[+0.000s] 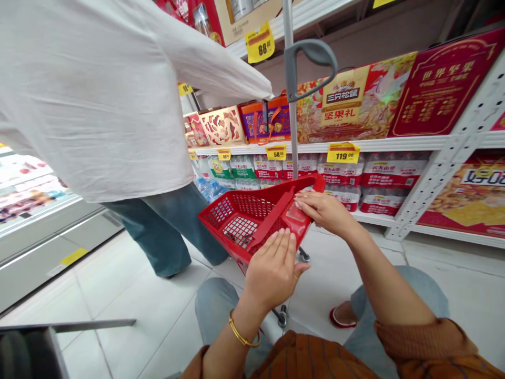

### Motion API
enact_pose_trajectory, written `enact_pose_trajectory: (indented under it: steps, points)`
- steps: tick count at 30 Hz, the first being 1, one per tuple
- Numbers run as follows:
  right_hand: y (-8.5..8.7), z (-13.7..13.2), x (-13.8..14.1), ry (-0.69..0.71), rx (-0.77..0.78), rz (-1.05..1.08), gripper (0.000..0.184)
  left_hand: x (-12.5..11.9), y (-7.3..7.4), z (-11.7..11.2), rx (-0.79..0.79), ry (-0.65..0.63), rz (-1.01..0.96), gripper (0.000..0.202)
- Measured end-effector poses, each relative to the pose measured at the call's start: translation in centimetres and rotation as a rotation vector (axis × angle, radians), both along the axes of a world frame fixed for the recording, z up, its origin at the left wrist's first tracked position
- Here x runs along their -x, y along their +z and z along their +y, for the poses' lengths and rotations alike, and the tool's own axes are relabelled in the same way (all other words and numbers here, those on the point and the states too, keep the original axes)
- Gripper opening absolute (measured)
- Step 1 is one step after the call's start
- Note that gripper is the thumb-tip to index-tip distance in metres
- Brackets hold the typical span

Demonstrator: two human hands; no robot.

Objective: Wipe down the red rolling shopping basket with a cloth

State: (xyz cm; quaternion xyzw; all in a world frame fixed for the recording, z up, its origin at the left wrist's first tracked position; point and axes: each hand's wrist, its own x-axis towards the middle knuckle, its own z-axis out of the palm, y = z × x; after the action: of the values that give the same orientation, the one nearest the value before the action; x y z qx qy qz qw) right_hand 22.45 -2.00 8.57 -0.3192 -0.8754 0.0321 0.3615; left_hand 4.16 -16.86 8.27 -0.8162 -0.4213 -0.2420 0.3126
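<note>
at the far left a chest freezer runs along the aisle edge. next to it another person in a white shirt and jeans stands on the pale floor tiles, just beside the red basket, narrowing the way on that side. the basket sits low in the middle of the aisle, tipped with its open top toward the camera and nothing visible inside. the left hand, a gold bangle at its wrist, lies flat with fingers together on the near rim, gripping nothing. a grey pull handle rises from the basket's back edge. the right hand rests outstretched fingers on the rim's rear corner. right of it the floor is open up to the shelving with boxes and bottled-water packs.
</note>
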Motion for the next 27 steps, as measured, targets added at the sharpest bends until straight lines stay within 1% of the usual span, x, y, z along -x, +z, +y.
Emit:
enact_pose_trajectory:
  steps: [3, 5, 8, 10, 12, 18, 27]
  points:
    - [0.1, -0.2, 0.2, -0.024, -0.004, 0.001, 0.030, 0.0, -0.1, 0.0, 0.004, -0.001, -0.001, 0.052]
    - [0.4, -0.9, 0.7, -0.032, -0.040, 0.030, 0.030, -0.1, -0.1, 0.0, 0.009, -0.001, -0.004, 0.052]
    - [0.8, -2.7, 1.8, 0.032, -0.112, 0.058, 0.029, -0.1, -0.2, 0.0, 0.003, -0.001, -0.015, 0.053]
    - [1.0, -3.7, 2.5, 0.081, -0.151, 0.030, 0.027, -0.2, -0.2, 0.0, -0.004, 0.000, -0.021, 0.054]
    - [1.0, -4.2, 2.9, 0.098, -0.171, -0.004, 0.026, -0.2, -0.1, -0.1, -0.003, 0.001, -0.024, 0.054]
    - [0.6, -3.3, 2.4, 0.129, -0.138, -0.024, 0.025, -0.3, 0.2, -0.1, -0.003, 0.004, -0.020, 0.056]
    - [0.8, -2.1, 1.5, 0.141, -0.071, -0.023, 0.025, -0.1, 0.3, -0.1, 0.026, -0.005, -0.003, 0.055]
